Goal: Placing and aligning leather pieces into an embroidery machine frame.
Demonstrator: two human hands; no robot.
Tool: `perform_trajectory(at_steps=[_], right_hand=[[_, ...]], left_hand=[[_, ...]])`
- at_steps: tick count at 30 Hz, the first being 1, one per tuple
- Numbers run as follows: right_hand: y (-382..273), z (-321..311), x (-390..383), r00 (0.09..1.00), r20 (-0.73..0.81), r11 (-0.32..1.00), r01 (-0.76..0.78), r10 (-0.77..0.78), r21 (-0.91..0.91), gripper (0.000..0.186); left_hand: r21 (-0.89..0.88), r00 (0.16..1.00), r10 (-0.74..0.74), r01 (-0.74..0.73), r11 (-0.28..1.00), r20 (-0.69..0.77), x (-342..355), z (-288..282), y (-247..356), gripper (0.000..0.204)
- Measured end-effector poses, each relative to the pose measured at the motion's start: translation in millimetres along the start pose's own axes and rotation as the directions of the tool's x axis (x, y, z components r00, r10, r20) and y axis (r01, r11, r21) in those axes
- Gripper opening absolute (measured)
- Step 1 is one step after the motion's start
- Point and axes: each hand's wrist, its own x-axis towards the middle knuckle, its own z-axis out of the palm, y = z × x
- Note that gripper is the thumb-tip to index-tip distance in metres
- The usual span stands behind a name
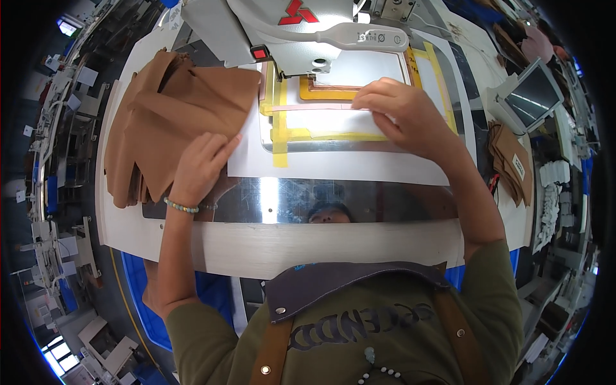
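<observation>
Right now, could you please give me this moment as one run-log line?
left hand: flat on brown fabric pieces | right hand: fingertips on pink strip in yellow-taped template | sewing machine head: above template

Left hand (pixel 200 168) flat on brown fabric stack (pixel 173 122); right hand (pixel 401 115) seemingly pressing pink strip (pixel 314 108).

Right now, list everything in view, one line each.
brown fabric pieces: one pile, brown, left of the table under the left hand
sewing machine: one, white, top centre
template frame: one, clear with yellow tape, below the machine head
metal plate: one, shiny, near table edge
table: one, white
screen: one, grey, right
second fabric stack: one, brown, right edge
bracelet: one, beaded, left wrist
left hand: on the fabric pile
right hand: pressing on the template frame
</observation>
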Motion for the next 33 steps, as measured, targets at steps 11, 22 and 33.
perform_trajectory(at_steps=[11, 22, 33], right_hand=[[-36.4, 96.1, 48.8, 0.929, 0.000, 0.864, 0.344, -0.370, -0.369, 0.013], [-38.0, 114.8, 48.8, 0.916, -0.023, 0.766, 0.320, -0.400, -0.557, 0.008], [-18.5, 81.1, 19.0, 0.941, -0.083, 0.728, 0.196, -0.329, -0.657, 0.007]], left_hand=[[0.014, 0.965, -0.264, 0.264, 0.965, -0.003, -42.2, -10.6, 38.2, 0.037], [0.250, 0.872, -0.489, 0.482, 0.840, -0.040, -116.3, -27.4, 23.3, 0.021], [0.276, 0.953, -0.299, 0.276, 0.920, 0.043, -63.8, -0.7, -33.2, 0.034]])
